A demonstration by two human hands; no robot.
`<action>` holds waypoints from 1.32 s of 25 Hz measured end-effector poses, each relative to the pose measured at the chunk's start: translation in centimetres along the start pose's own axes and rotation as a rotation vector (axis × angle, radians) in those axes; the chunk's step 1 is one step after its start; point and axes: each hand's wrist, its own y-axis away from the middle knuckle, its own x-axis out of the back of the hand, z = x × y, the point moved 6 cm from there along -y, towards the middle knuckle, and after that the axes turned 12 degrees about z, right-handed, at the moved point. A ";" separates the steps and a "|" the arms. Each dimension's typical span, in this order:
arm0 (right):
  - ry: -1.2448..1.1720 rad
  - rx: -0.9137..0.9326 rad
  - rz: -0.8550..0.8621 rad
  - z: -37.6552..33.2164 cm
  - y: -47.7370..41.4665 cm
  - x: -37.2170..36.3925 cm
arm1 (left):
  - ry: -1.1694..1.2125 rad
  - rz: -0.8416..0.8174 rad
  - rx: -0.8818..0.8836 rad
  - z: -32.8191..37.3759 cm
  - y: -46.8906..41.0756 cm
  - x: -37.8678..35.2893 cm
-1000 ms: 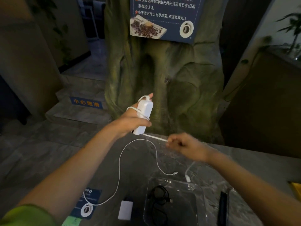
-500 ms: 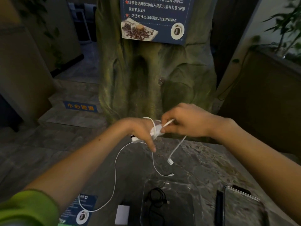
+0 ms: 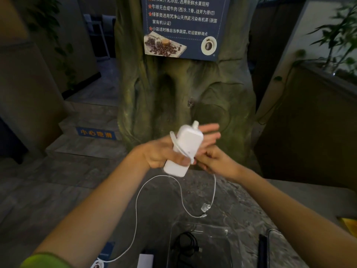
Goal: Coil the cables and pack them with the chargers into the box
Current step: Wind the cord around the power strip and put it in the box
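The left hand [image 3: 164,153] grips the white charger [image 3: 184,149] while the right hand [image 3: 210,159] pinches its white cable [image 3: 214,192], winding it around; the loose tail likely needs another turn before the clear box [image 3: 202,246].

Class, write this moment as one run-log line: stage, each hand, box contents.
stage: wrapping white cable round white charger | left hand: grips charger | right hand: guides cable | clear box: black cable inside

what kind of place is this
Probably a café or restaurant: a blue menu poster picturing coffee beans hangs on a fake tree-trunk pillar, and a wet-floor warning sticker marks the stone step.
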 end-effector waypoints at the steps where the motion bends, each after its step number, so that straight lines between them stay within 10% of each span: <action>1: 0.041 0.017 -0.011 0.3 0.4 -0.5 | 0.068 0.121 -0.036 0.2 -0.4 0.5; 6: 0.365 0.136 -0.098 -1.0 2.4 0.4 | -0.347 0.733 -0.041 -0.4 -0.7 5.1; 15: 0.874 0.420 -0.148 -11.8 2.4 4.4 | -1.259 -0.057 0.397 -2.5 -2.7 -0.1; 20: 0.359 0.370 -0.136 -10.8 -0.5 5.0 | -1.008 -0.336 0.300 -0.8 -1.8 -4.1; 26: -0.235 0.192 -0.175 -4.8 0.3 2.2 | -0.564 -0.130 0.116 1.4 -0.1 -2.4; 33: -0.182 -0.133 -0.005 -1.1 2.5 1.2 | 0.028 0.047 0.131 -2.2 0.0 -0.9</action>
